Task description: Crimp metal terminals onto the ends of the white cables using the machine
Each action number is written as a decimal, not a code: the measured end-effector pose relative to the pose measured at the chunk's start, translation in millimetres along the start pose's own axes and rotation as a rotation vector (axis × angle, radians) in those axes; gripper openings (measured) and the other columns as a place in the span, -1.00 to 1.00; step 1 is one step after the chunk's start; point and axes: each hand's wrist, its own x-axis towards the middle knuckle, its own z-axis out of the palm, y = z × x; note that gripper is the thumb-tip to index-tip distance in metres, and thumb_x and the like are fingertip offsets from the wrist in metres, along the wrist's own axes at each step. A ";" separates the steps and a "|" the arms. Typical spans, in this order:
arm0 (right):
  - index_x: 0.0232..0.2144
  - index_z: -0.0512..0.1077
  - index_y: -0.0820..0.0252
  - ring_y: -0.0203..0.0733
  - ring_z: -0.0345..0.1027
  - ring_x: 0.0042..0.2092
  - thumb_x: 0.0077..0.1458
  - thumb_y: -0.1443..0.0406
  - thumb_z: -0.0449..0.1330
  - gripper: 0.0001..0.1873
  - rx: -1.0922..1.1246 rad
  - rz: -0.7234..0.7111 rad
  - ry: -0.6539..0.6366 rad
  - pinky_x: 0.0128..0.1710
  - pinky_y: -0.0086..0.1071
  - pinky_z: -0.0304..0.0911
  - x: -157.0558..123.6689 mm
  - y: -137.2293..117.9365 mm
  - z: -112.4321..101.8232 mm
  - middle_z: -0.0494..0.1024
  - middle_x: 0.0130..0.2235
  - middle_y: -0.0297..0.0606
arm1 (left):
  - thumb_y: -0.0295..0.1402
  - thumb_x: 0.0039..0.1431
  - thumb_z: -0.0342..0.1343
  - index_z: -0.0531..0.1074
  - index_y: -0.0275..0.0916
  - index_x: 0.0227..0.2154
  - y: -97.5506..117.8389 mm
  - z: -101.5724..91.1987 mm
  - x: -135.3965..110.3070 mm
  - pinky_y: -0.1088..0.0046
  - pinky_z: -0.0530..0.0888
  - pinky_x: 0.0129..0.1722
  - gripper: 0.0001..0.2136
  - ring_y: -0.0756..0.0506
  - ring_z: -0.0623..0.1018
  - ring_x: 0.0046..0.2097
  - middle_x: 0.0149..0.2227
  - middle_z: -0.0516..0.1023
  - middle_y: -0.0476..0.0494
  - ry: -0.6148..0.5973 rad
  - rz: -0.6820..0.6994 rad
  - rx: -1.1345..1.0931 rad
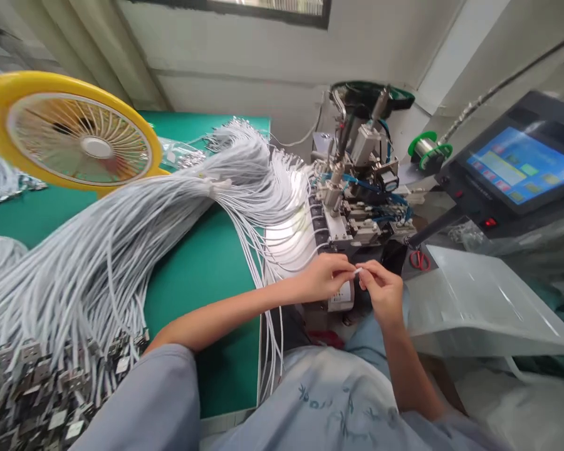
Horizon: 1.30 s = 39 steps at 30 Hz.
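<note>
My left hand (329, 277) pinches a white cable (358, 270) close to its end, in front of the machine. Fingers and thumb of my right hand (381, 289) are closed on the tip of the same cable, touching or nearly touching the left fingertips. What exactly is at the tip is too small to make out. Just beyond the hands stands a metal machine (341, 200) with cylinders and blue tubes. Several white cables fan out along its left side from a large tied bundle (192, 188) on the green table.
A yellow fan (96, 147) stands at the left on the green table (207, 269). Metal connectors (42, 388) end the cables at lower left. To the right are a touchscreen (526, 164), a green wire spool (428, 150), red-handled scissors (420, 260) and a translucent sheet (489, 300).
</note>
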 end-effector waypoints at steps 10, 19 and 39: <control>-0.44 0.54 0.16 -0.36 0.25 -0.48 0.00 0.28 0.23 -0.90 0.053 -0.046 -0.010 -0.54 -0.45 0.15 8.6 -11.1 -0.2 0.43 -0.49 -0.35 | -0.44 0.18 0.05 0.50 -0.33 -0.44 6.5 -2.5 5.1 0.55 0.27 -0.49 -0.84 0.06 0.35 -0.48 -0.53 0.42 -0.06 0.100 0.042 -0.041; -0.40 0.55 0.16 -0.32 0.25 -0.44 0.08 0.27 0.20 -0.87 -0.131 -0.165 0.064 -0.50 -0.42 0.14 -1.8 -12.0 0.2 0.41 -0.48 -0.33 | -0.45 0.14 0.10 0.50 -0.31 -0.46 7.1 0.8 5.2 0.57 0.29 -0.52 -0.88 0.07 0.36 -0.49 -0.56 0.40 -0.03 0.165 0.042 -0.070; -0.42 0.57 0.12 -0.34 0.25 -0.47 0.02 0.29 0.25 -0.91 -0.029 -0.167 0.123 -0.52 -0.42 0.15 -11.4 -15.3 8.6 0.43 -0.51 -0.36 | -0.40 0.14 0.14 0.41 -0.28 -0.55 6.8 2.3 3.7 0.56 0.28 -0.51 -0.83 0.07 0.35 -0.51 -0.58 0.37 0.00 0.248 0.122 -0.029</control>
